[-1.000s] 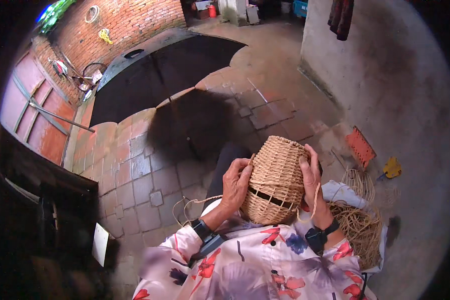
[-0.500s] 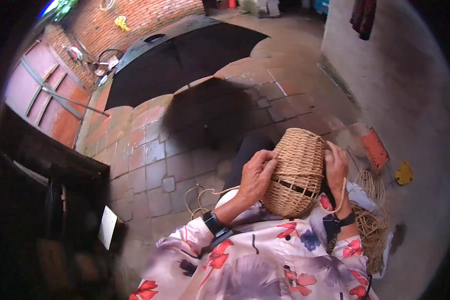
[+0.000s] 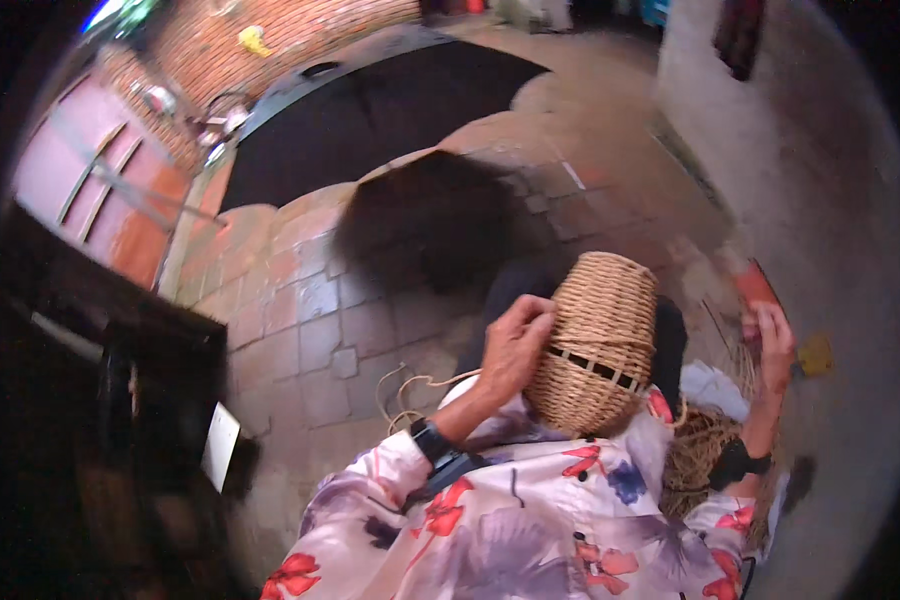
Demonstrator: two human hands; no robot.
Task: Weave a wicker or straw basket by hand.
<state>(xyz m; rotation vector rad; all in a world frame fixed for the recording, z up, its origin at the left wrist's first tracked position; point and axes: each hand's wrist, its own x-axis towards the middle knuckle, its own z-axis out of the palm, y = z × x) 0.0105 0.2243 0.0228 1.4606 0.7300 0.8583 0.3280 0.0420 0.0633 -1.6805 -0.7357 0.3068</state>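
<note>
A woven basket [image 3: 602, 310] of tan twisted cord rests tilted on my lap. A dark gap with thin uprights crosses its lower part. My left hand [image 3: 518, 340] is closed on the basket's left side, thumb and fingers pinching its wall. Loose cord [image 3: 425, 381] trails left from under that wrist. Out to the right, away from the basket, is my right hand [image 3: 770, 340]. Its fingers are extended and slightly blurred, with nothing visible in them. It overlaps a red-orange object [image 3: 755, 283], but whether they touch is unclear. A yellow object [image 3: 816, 356] lies just beyond.
A bundle of tan cord [image 3: 700, 455] and a whitish bag [image 3: 712, 388] lie by my right side. A large open black umbrella [image 3: 380, 115] stands on the paved floor [image 3: 315, 340] ahead. Dark furniture [image 3: 160, 370] is at left, a grey wall [image 3: 800, 130] at right.
My right hand has left the basket's right side and swung out to the right, towards the red-orange object. My left hand keeps its hold on the basket. The view has shifted slightly.
</note>
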